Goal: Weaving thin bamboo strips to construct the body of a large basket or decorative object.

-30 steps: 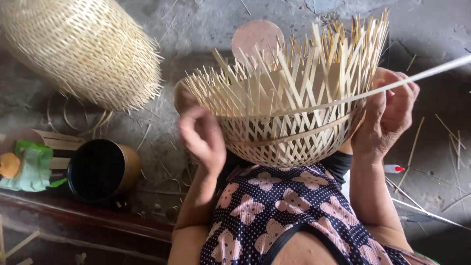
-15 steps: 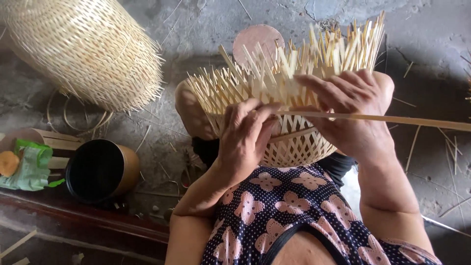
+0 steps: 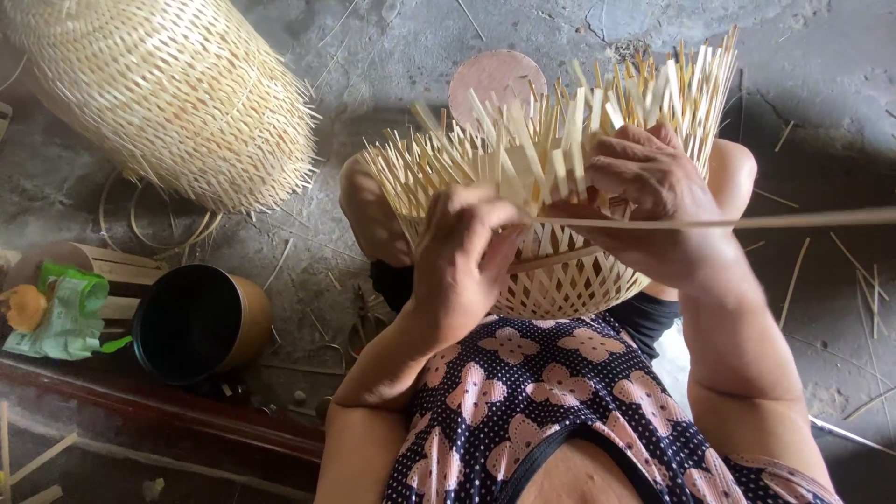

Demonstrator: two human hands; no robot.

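Weaving, we pinched the strip (image 3: 747, 221) in our right hand (image 3: 653, 201); left hand (image 3: 467, 257) gripped the basket (image 3: 569, 280) rim; keeping tension seemed best.

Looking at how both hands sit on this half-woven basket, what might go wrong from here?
The left hand and right hand press among the basket's bare upright splints, so a sharp tip might prick a finger. The long strip juts far right and could snag or snap.

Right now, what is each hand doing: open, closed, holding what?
Left hand: closed on the half-woven basket.
Right hand: closed on a long bamboo strip, resting on the basket.
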